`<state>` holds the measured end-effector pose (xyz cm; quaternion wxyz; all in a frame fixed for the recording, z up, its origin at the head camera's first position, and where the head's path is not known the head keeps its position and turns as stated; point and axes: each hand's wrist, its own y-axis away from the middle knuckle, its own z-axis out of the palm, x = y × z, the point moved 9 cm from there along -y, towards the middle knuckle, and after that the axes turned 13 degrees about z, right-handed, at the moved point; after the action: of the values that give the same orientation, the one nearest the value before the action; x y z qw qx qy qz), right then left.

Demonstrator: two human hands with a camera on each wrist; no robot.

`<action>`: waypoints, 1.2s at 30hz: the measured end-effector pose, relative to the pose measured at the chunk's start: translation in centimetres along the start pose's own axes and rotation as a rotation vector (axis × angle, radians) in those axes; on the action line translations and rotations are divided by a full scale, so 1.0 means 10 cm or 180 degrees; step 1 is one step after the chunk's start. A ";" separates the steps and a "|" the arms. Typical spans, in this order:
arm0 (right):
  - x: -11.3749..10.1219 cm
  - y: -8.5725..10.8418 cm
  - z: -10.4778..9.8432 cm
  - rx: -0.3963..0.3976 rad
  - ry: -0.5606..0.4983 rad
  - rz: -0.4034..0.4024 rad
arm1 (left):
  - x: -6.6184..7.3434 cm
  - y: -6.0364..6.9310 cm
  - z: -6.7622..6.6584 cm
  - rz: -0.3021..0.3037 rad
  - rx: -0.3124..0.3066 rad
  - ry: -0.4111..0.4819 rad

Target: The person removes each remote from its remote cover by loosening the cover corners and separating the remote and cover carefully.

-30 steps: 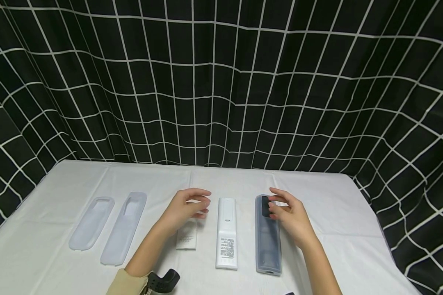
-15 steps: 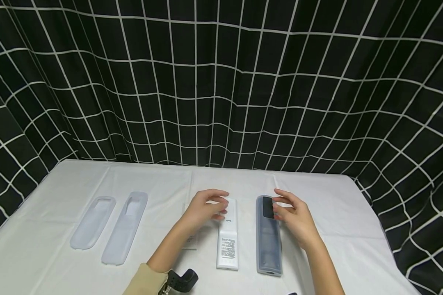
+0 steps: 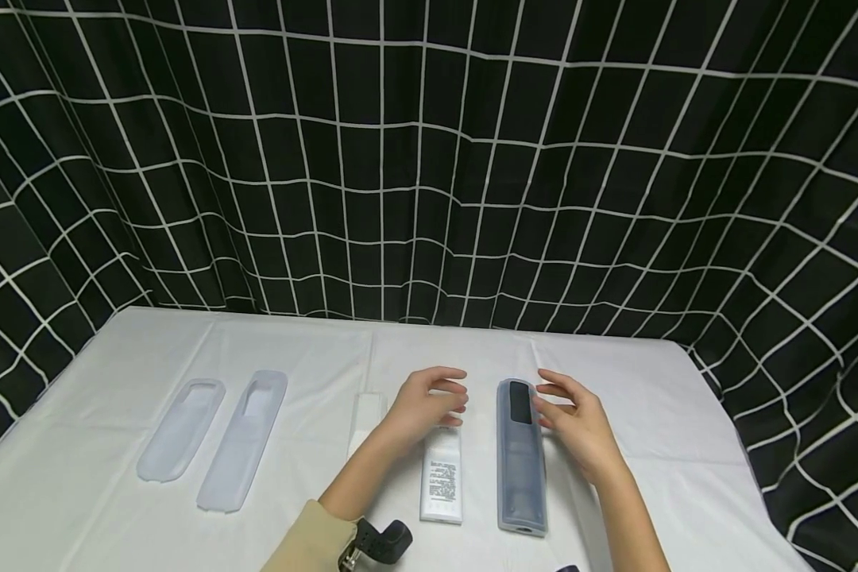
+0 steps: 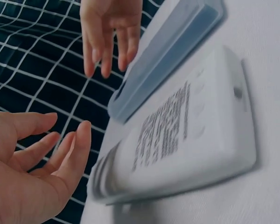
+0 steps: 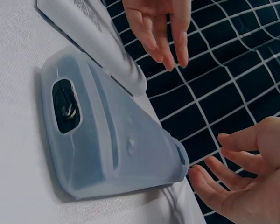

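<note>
In the head view my left hand (image 3: 423, 407) hovers over the top end of a white remote (image 3: 441, 485) that lies with its printed label up. My right hand (image 3: 579, 425) is beside the upper right edge of a dark remote in a translucent bluish case (image 3: 520, 477); whether a fingertip touches it I cannot tell. Both hands have relaxed, bent fingers and hold nothing. The left wrist view shows the white remote (image 4: 191, 126) close by, below my left hand (image 4: 37, 172). In the right wrist view my right hand (image 5: 252, 172) is near the end of the cased remote (image 5: 130, 135).
Another white remote (image 3: 368, 413) lies partly hidden behind the left forearm. Two empty translucent cases, a shorter one (image 3: 181, 433) and a longer one (image 3: 243, 445), rest at the left on the white tablecloth (image 3: 86, 445). A black curtain with white grid lines (image 3: 415, 159) hangs behind.
My left hand has moved right, from above the left white remote to over the middle one. My right hand has shifted slightly right, uncovering more of the cased remote's dark top.
</note>
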<state>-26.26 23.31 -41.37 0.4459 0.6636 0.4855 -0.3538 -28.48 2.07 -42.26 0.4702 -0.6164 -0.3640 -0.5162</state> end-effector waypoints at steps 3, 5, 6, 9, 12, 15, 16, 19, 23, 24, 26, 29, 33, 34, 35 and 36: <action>0.02 -0.02 -0.02 0.0021 0.0031 0.0005 | -0.03 -0.02 0.08 -0.0043 -0.0015 0.0047; 0.04 -0.03 -0.02 0.0028 0.0058 0.0009 | -0.06 -0.03 0.14 -0.0065 -0.0044 0.0076; 0.05 -0.04 -0.02 0.0033 0.0069 0.0010 | -0.07 -0.04 0.16 -0.0074 -0.0055 0.0087; 0.06 -0.05 -0.02 0.0037 0.0083 0.0027 | -0.09 -0.07 0.23 -0.0099 -0.0068 0.0114; 0.08 -0.07 -0.01 0.0028 0.0081 0.0044 | -0.09 -0.10 0.28 -0.0108 -0.0053 0.0100; 0.10 -0.08 -0.02 0.0039 0.0096 0.0065 | -0.10 -0.13 0.35 -0.0127 -0.0034 0.0029; 0.11 -0.08 -0.02 0.0042 0.0101 0.0079 | -0.11 -0.14 0.37 -0.0141 -0.0033 0.0001; 0.13 -0.09 -0.03 0.0045 0.0105 0.0124 | -0.14 -0.16 0.43 -0.0177 -0.0001 -0.0070; 0.16 -0.10 -0.03 0.0004 0.0082 0.0175 | -0.16 -0.18 0.48 -0.0211 0.0032 -0.0114; 0.17 -0.11 -0.02 -0.0010 0.0075 0.0183 | -0.17 -0.19 0.49 -0.0223 0.0038 -0.0116; 0.19 -0.11 -0.01 -0.0037 0.0054 0.0196 | -0.17 -0.20 0.50 -0.0217 0.0029 -0.0144; 0.21 -0.12 0.01 -0.0089 0.0039 0.0203 | -0.19 -0.22 0.52 -0.0210 0.0013 -0.0189; 0.23 -0.14 0.02 -0.0135 0.0030 0.0207 | -0.22 -0.24 0.53 -0.0239 0.0044 -0.0213; 0.24 -0.14 0.02 -0.0137 0.0024 0.0213 | -0.24 -0.24 0.53 -0.0251 0.0057 -0.0211; 0.24 -0.14 0.03 -0.0137 0.0026 0.0215 | -0.25 -0.25 0.53 -0.0260 0.0072 -0.0206; 0.24 -0.14 0.03 -0.0134 0.0031 0.0213 | -0.26 -0.24 0.54 -0.0271 0.0089 -0.0202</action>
<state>-26.97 24.02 -44.02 0.4689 0.6716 0.4725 -0.3252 -29.70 8.00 -44.41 0.4446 -0.6097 -0.4118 -0.5108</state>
